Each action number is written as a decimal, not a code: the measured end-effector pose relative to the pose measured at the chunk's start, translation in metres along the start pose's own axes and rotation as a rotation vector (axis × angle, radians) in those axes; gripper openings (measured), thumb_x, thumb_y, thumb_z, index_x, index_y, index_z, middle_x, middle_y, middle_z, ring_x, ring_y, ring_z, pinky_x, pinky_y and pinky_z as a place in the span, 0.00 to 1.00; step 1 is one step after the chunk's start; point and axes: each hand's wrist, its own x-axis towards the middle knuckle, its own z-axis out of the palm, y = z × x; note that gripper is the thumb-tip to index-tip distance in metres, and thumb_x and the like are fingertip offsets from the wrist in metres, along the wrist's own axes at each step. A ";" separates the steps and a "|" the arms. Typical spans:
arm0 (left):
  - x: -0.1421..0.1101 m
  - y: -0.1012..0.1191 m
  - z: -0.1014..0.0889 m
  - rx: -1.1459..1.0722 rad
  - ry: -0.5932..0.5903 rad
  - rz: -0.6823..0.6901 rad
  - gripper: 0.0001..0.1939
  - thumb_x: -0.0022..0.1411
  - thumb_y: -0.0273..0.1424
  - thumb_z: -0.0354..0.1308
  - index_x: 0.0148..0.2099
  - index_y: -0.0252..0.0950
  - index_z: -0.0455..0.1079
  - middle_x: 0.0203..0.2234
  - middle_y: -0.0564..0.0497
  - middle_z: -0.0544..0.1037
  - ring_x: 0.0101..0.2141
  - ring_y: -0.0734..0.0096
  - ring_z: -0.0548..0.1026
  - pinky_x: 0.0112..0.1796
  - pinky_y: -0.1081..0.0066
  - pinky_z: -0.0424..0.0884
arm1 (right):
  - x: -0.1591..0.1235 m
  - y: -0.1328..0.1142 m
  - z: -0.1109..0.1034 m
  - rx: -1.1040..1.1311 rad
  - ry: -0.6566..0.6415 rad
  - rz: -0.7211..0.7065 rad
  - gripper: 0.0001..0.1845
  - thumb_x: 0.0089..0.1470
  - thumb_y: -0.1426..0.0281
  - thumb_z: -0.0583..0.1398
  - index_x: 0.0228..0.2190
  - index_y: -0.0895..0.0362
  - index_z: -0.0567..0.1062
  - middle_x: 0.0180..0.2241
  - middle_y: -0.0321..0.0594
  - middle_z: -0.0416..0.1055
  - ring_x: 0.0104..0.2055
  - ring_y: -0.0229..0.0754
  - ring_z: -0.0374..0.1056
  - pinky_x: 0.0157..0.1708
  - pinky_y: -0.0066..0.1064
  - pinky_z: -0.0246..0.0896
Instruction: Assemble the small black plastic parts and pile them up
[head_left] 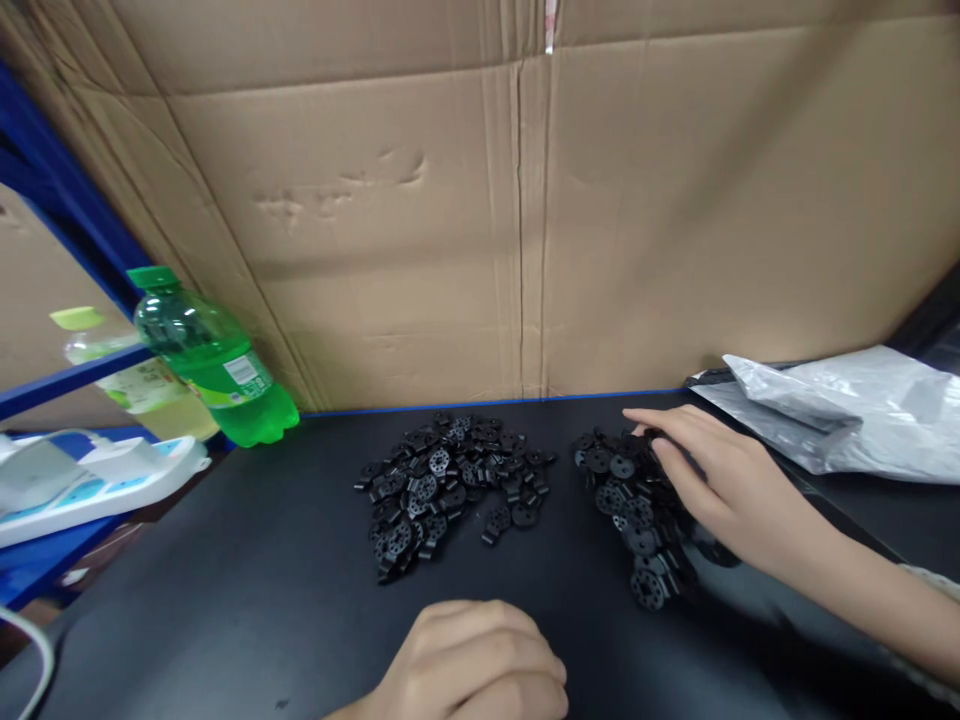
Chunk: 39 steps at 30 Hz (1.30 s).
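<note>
Black parts (639, 512) at right hand (651, 428)

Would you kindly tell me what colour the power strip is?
The power strip is white with light blue socket panels, seen in the head view.

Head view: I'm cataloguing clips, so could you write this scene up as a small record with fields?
left hand: curled at the near edge of view, nearest the left pile; palm hidden
right hand: at the right pile, fingertips on its far part; grip unclear
left pile: small black perforated parts, spread wide
right pile: similar black parts, partly behind the right hand
surface: black tabletop
back: cardboard
left side: green bottle, tilted; white power strip
right side: crumpled silvery plastic
</note>
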 end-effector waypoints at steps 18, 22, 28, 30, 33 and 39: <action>-0.002 0.003 0.002 0.650 -0.166 -0.318 0.27 0.58 0.29 0.62 0.59 0.28 0.65 0.52 0.34 0.76 0.49 0.44 0.77 0.45 0.51 0.79 | -0.032 -0.045 0.009 0.475 -0.098 -0.085 0.19 0.63 0.80 0.46 0.45 0.51 0.71 0.43 0.41 0.73 0.48 0.42 0.68 0.47 0.35 0.64; -0.004 0.003 0.006 0.540 -0.159 -0.199 0.14 0.63 0.21 0.54 0.51 0.32 0.69 0.38 0.43 0.80 0.36 0.58 0.79 0.36 0.63 0.80 | -0.046 -0.069 0.024 0.667 -0.253 -0.113 0.16 0.59 0.79 0.49 0.41 0.56 0.73 0.37 0.45 0.74 0.39 0.44 0.70 0.40 0.35 0.66; -0.004 0.006 0.008 0.336 -0.156 -0.302 0.07 0.60 0.20 0.60 0.41 0.34 0.69 0.33 0.48 0.76 0.32 0.63 0.74 0.32 0.68 0.76 | -0.051 -0.076 0.038 0.746 -0.273 -0.107 0.16 0.58 0.80 0.48 0.40 0.59 0.74 0.35 0.46 0.74 0.38 0.43 0.71 0.38 0.32 0.66; -0.002 0.008 0.008 0.294 -0.149 -0.394 0.15 0.56 0.22 0.66 0.45 0.34 0.68 0.37 0.47 0.76 0.36 0.60 0.75 0.36 0.66 0.77 | -0.051 -0.076 0.038 0.762 -0.279 -0.029 0.16 0.59 0.80 0.48 0.39 0.58 0.73 0.36 0.43 0.74 0.38 0.41 0.70 0.38 0.30 0.66; 0.000 0.009 0.007 0.308 -0.173 -0.454 0.24 0.56 0.24 0.69 0.53 0.34 0.67 0.43 0.45 0.75 0.42 0.57 0.74 0.43 0.61 0.76 | -0.052 -0.078 0.037 0.787 -0.336 0.093 0.13 0.59 0.79 0.50 0.37 0.56 0.73 0.35 0.41 0.73 0.37 0.40 0.70 0.39 0.31 0.65; 0.000 0.007 0.009 0.206 -0.128 -0.410 0.11 0.58 0.20 0.63 0.44 0.33 0.74 0.37 0.46 0.75 0.35 0.64 0.75 0.37 0.69 0.75 | -0.057 -0.082 0.037 0.962 -0.453 0.314 0.11 0.56 0.76 0.52 0.37 0.56 0.74 0.34 0.39 0.70 0.36 0.41 0.67 0.37 0.33 0.62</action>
